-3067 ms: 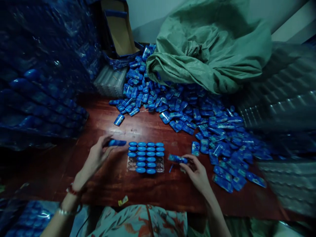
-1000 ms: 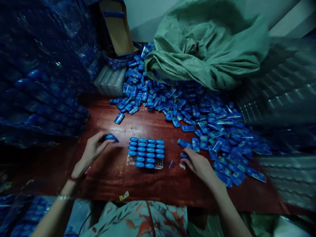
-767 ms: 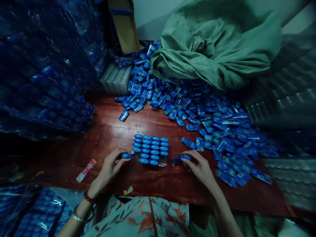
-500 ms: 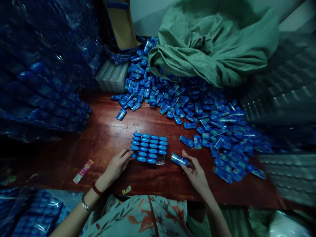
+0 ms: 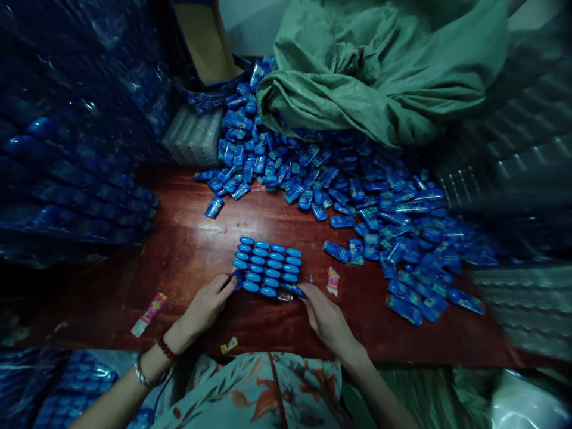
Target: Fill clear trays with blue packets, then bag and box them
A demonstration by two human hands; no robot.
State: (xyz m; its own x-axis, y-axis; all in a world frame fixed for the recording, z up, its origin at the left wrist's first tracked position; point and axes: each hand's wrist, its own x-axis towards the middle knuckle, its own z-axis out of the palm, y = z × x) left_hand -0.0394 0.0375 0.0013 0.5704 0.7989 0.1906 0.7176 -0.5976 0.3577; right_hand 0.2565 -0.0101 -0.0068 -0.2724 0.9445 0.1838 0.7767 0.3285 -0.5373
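Note:
Rows of small blue oval-topped containers [image 5: 274, 264] stand upright in a clear plastic tray [image 5: 285, 296], which shows only at its near right corner. My left hand [image 5: 210, 304] is closed at the tray's near left corner, its fingertips pinching a darker-looking blue container [image 5: 238, 277] there. At the opposite near corner, my right hand [image 5: 328, 322] grips another blue container [image 5: 294, 289], tilted at the last slot; its fingers partly cover it. A pink label scrap [image 5: 333, 281] lies just right of that hand.
A large heap of wrapped blue containers [image 5: 308, 173] spreads across the back and right, below a green cloth sack [image 5: 370, 77]. Clear trays [image 5: 192, 134] are stacked at the back left. Packed blue stacks [image 5: 67, 173] rise on the left. A pink strip [image 5: 149, 313] lies on the wooden table [image 5: 187, 220].
My right hand has moved left, bringing its blue container from beside the tray to the near right slot. The pink scrap is now uncovered. My left hand stays at its corner.

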